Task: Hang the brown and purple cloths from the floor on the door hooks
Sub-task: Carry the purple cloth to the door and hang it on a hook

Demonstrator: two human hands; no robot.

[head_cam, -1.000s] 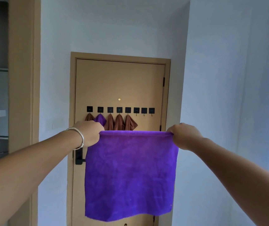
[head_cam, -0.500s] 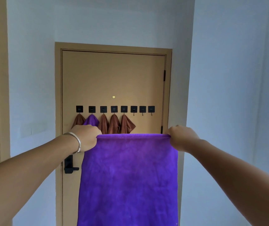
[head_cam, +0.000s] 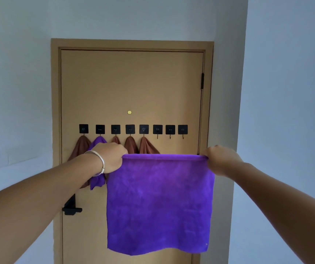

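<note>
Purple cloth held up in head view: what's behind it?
Behind the held purple cloth: the door and lower parts of hanging brown cloths. Whatever lies lower behind it is covered.

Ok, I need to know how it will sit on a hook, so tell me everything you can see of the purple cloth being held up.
The large purple fleecy cloth is a roughly square, soft, plush-looking sheet, spread flat and hanging straight down in front of the tan door. Its top hem is pulled taut and level between the left hand and the right hand, each gripping one upper corner. The bottom edge hangs free, slightly wavy. Nothing else visibly touches it.
</note>
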